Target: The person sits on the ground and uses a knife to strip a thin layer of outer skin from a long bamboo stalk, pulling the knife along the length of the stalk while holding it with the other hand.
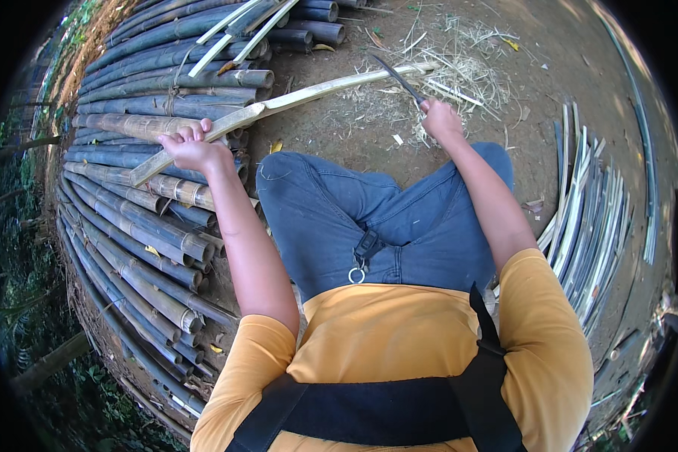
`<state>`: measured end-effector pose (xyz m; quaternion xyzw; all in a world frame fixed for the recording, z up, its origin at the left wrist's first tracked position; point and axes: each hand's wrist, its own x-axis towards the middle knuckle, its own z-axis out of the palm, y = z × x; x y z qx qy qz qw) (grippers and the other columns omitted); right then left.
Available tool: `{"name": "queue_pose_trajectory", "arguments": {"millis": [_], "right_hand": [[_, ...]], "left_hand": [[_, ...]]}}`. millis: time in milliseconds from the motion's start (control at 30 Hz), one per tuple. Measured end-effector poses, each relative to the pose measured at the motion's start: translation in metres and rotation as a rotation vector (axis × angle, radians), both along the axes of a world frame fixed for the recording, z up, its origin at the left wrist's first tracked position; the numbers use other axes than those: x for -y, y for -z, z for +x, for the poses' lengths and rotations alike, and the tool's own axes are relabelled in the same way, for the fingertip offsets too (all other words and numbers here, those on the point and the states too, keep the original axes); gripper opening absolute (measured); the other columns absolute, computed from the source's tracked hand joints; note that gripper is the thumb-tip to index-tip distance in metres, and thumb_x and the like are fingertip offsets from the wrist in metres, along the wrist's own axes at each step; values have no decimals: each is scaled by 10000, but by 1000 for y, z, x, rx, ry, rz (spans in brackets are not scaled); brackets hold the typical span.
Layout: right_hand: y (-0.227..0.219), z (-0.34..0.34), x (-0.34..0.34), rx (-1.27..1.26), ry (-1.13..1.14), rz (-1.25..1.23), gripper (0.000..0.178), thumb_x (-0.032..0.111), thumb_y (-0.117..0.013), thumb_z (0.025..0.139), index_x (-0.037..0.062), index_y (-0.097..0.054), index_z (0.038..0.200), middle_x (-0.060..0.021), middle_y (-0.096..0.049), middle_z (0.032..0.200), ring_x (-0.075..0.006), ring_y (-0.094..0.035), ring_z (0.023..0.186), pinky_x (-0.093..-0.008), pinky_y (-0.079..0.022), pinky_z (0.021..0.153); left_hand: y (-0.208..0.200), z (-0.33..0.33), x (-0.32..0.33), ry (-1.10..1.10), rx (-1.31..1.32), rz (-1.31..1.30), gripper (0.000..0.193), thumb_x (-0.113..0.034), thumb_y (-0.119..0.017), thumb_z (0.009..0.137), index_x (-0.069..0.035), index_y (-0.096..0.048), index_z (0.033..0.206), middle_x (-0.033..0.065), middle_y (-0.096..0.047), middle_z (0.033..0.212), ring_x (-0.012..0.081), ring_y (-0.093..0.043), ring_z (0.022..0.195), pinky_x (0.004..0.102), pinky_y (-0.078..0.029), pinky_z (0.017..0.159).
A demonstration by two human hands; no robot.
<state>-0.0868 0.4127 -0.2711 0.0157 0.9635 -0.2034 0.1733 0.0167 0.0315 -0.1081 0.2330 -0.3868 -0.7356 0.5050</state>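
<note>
My left hand (196,151) is closed around the lower part of a long split bamboo strip (301,95), palm up with the fingers wrapped over it. The strip slants from the left up toward the far right, its pale inner side showing and a node near its middle. In my right hand (440,120) is a knife (396,77), gripped by its handle, which the fingers hide. The dark blade points away and to the left, reaching the strip's far part; whether it touches the strip I cannot tell.
Bamboo poles (151,143) lie stacked along the left, with a few split strips (237,34) on top. Pale shavings (459,71) cover the ground beyond my right hand. At the right lies a bundle of split strips (591,218). My crossed legs (331,203) are between my arms.
</note>
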Motion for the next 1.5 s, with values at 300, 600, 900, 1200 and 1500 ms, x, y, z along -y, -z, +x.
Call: {"name": "queue_pose_trajectory", "arguments": {"millis": [300, 600, 900, 1200, 1500], "right_hand": [[25, -11, -10, 44, 69, -15, 266, 266, -529, 970, 120, -636, 1164, -206, -696, 1116, -374, -662, 1090, -499, -515, 930], [40, -29, -21, 40, 98, -116, 227, 250, -568, 925, 111, -637, 1091, -211, -692, 1103, -395, -657, 1064, -494, -510, 919], [38, -38, -16, 35, 125, -105, 267, 271, -530, 962, 85, -657, 1104, -202, -701, 1091, -392, -667, 1053, -501, -513, 924], [48, -48, -17, -7, 120, -156, 171, 207, -542, 909, 97, -646, 989, -244, -679, 1038, -427, -647, 1015, -510, -498, 875], [54, -52, -25, 68, 216, -147, 226, 259, -528, 963, 101, -649, 1071, -212, -692, 1103, -389, -657, 1062, -502, -509, 906]], "left_hand": [[-7, -3, -4, -7, 8, -36, 457, -403, -323, 1076, -160, -253, 695, -20, -233, 601, 128, -246, 514, 319, -319, 513], [-16, -5, -10, 32, -31, -107, 437, -389, -330, 1074, -155, -253, 712, -17, -250, 613, 124, -245, 506, 311, -313, 495], [-15, -11, -12, 71, -77, -59, 404, -391, -330, 1071, -161, -276, 743, -25, -243, 578, 116, -221, 487, 282, -268, 484], [-18, -9, -14, 47, -48, -58, 413, -395, -350, 1062, -168, -251, 732, -36, -231, 562, 117, -224, 484, 278, -260, 472], [-18, -9, -15, 68, -67, -41, 392, -381, -339, 1065, -170, -275, 741, -34, -247, 557, 114, -227, 469, 279, -260, 471]]}}
